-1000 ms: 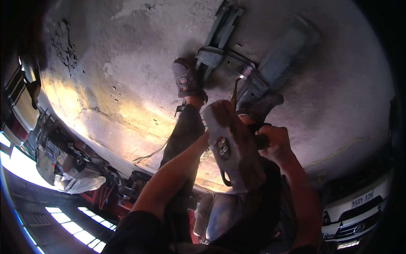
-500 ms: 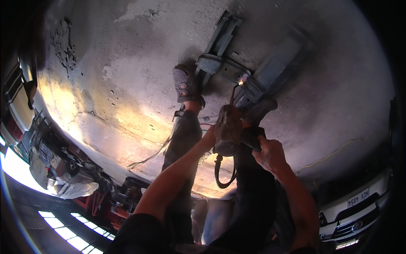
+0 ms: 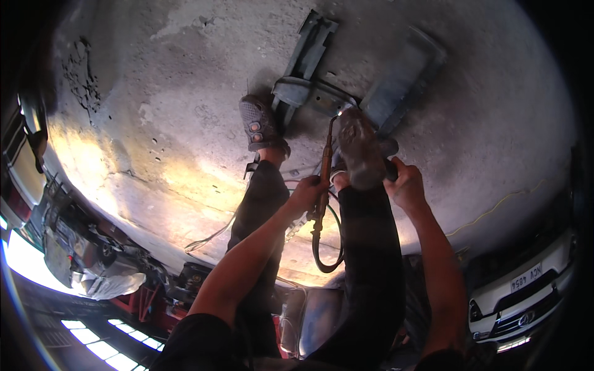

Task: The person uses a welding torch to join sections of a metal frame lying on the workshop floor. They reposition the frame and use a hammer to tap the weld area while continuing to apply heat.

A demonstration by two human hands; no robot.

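Concrete floor (image 3: 179, 111), hammer (image 3: 362, 148) partly hiding metal frame (image 3: 293, 91), white car (image 3: 525, 302)

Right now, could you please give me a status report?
Left hand gripping torch, tip bright. Right hand gripping hammer. Metal frame partly hidden behind hammer.

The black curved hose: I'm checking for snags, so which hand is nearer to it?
Left. The left hand grips the slim brown torch just above the hose. The right hand is farther off, up to the right, on the dark handle of the bulky grey-brown object.
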